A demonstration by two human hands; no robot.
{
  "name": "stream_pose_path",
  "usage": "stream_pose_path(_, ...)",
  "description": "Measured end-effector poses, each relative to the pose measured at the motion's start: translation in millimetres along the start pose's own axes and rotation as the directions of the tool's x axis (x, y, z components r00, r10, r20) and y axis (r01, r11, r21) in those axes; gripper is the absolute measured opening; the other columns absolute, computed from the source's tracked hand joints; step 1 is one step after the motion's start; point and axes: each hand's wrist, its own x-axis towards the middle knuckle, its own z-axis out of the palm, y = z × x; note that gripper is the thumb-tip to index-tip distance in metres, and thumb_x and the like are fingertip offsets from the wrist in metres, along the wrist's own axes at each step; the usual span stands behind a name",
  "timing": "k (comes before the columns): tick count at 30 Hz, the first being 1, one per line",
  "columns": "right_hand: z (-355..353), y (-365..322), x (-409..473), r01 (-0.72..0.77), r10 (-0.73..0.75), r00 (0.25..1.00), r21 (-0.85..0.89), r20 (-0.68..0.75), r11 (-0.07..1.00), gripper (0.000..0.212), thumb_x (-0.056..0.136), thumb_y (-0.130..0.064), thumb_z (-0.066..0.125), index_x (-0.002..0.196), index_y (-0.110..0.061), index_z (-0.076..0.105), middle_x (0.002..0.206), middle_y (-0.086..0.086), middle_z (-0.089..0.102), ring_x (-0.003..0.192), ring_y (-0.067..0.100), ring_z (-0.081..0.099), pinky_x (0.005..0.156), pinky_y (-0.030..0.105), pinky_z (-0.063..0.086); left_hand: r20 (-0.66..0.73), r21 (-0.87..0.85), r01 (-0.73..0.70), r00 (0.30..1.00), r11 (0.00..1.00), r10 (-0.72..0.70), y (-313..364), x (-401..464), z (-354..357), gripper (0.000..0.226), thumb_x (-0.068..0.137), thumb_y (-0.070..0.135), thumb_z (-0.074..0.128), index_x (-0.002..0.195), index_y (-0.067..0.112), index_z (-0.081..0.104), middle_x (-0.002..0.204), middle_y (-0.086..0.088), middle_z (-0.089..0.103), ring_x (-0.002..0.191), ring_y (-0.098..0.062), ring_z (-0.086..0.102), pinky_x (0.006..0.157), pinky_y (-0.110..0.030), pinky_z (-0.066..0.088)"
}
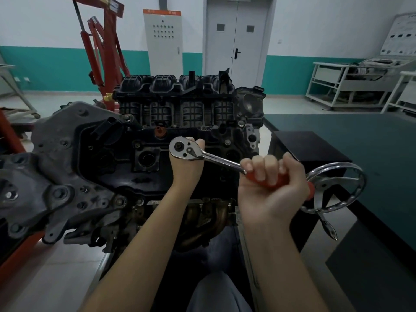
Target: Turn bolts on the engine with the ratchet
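Note:
A chrome ratchet wrench (202, 155) with a red handle lies over the top of a black car engine (126, 158). My right hand (270, 188) grips the red handle with the fingers curled round it. My left hand (186, 163) sits under the round ratchet head, its fingers wrapped about whatever hangs below the head; that part is hidden by the hand and the tool. The ratchet head stands above the engine's dark valve cover, just in front of the ribbed black intake manifold (175, 97).
A chrome handwheel (337, 188) juts out to the right of my right hand. A dark green-topped bench (360, 140) lies to the right. A red engine hoist (101, 52) stands behind the engine, white racks (337, 86) at the back right.

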Motion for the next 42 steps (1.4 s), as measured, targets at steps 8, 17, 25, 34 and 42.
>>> stream_pose_path(8,56,-17,83,-0.282,0.332,0.939,-0.353,0.091,0.892,0.039,0.088,-0.008,0.041,0.051,-0.018,0.032,0.038,-0.007,0.024,0.035,0.01,0.022,0.04,0.021,0.03,0.08,0.132,0.095,0.991,0.987,-0.107,-6,1,-8,0.04,0.088,0.007,0.06,0.059,0.031,0.046,0.052,0.021,0.039,0.045,0.0,0.037,0.043,-0.009,0.033)
stream_pose_path(17,13,-5,15,-0.03,0.032,0.999,-0.075,0.022,0.997,0.038,0.088,-0.01,0.042,0.052,-0.02,0.036,0.043,-0.005,0.028,0.041,0.012,0.028,0.047,0.023,0.037,0.051,0.043,-0.009,0.999,0.999,0.006,-4,2,-6,0.055,0.086,-0.013,0.054,0.053,0.021,0.025,0.04,0.016,0.031,0.039,-0.001,0.03,0.045,-0.008,0.025)
stream_pose_path(25,14,-7,20,-0.02,0.022,0.999,-0.083,0.029,0.996,0.041,0.088,-0.008,0.039,0.049,-0.02,0.034,0.041,-0.006,0.025,0.039,0.011,0.025,0.044,0.023,0.034,0.082,0.07,0.004,0.997,0.998,-0.01,-2,2,-6,0.056,0.086,-0.01,0.056,0.049,0.02,0.027,0.037,0.017,0.033,0.036,0.001,0.032,0.044,-0.006,0.026)
stream_pose_path(34,54,-13,75,-0.234,0.249,0.968,-0.26,0.024,0.937,0.039,0.087,-0.007,0.042,0.051,-0.019,0.032,0.04,-0.006,0.025,0.036,0.01,0.022,0.042,0.021,0.027,0.104,0.11,0.048,0.993,0.993,-0.06,-2,1,-7,0.051,0.086,-0.003,0.057,0.051,0.024,0.03,0.04,0.018,0.036,0.038,0.001,0.034,0.043,-0.008,0.028)
stream_pose_path(42,0,9,-7,0.016,-0.014,0.999,0.04,-0.039,0.999,0.035,0.082,-0.013,0.046,0.049,-0.018,0.038,0.044,-0.003,0.029,0.044,0.013,0.033,0.052,0.026,0.044,0.07,0.075,0.017,0.997,0.997,-0.022,-6,8,-9,0.054,0.087,0.001,0.064,0.052,0.021,0.028,0.039,0.019,0.034,0.039,0.002,0.034,0.046,-0.007,0.03)
